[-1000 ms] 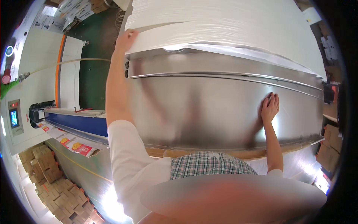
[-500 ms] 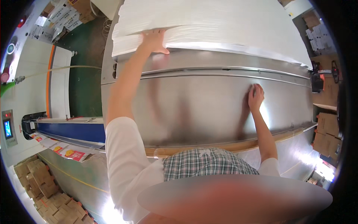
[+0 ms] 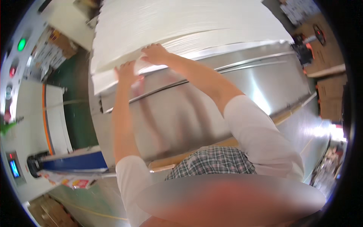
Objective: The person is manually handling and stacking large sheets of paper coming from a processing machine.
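A broad layered pile of thin white sheets (image 3: 181, 22) covers the far part of a brushed-steel table (image 3: 234, 113). Close to the pile's front left edge, my left hand (image 3: 127, 72) lies on the white material with its fingers stretched out and its thumb apart. Just to its right, my right hand (image 3: 155, 55) rests on the sheets, fingers spread. A crease in the upper layers runs rightward from my right hand. Both forearms reach across the bare steel, which mirrors them. What lies beneath my palms is hidden.
At the left stands a white machine cabinet (image 3: 28, 113) with coloured buttons and a small screen (image 3: 14, 168). A blue beam (image 3: 75, 162) joins the table, with printed sheets (image 3: 77, 182) below it. Cardboard boxes (image 3: 331, 98) stand at the right.
My right hand has moved from the steel at the right up and leftward onto the sheets beside my left hand. My left hand has shifted left and nearer. The whole view has turned.
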Tool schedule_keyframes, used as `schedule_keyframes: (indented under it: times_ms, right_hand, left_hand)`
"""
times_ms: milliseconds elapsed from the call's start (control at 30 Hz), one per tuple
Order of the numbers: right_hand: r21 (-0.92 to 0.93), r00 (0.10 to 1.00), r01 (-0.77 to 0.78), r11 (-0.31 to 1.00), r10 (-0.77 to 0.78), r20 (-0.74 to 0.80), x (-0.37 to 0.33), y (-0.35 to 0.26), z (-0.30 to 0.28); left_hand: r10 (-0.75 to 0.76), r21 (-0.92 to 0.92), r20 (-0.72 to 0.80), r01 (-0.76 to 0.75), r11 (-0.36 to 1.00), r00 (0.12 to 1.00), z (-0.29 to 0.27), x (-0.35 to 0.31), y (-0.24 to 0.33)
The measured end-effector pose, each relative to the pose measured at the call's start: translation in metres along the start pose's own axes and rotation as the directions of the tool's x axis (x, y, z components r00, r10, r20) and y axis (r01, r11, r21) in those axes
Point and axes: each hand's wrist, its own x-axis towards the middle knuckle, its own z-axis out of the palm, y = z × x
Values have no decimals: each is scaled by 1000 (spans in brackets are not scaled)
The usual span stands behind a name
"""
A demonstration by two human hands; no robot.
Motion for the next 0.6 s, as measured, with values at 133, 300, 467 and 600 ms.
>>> schedule_keyframes:
  times_ms: [133, 300, 467, 600]
  right_hand:
    - [-69, 970, -208, 976, 215, 114, -27, 101, -23]
    - [-239, 918, -346, 907, 380, 115, -105, 240, -69]
    - [-250, 879, -427, 869, 464, 113, -177, 357, -111]
    - [-199, 886, -337, 920, 381, 263, -209, 431, -161]
  left_hand:
    - [-39, 35, 62, 37, 999, 997, -3, 1, 0]
    - [-275, 129, 313, 246, 961, 909, -19, 23, 11]
    - [-441, 313, 321, 346, 884, 838, -15, 47, 31]
    - [-540, 394, 314, 410, 823, 781, 17, 45, -13]
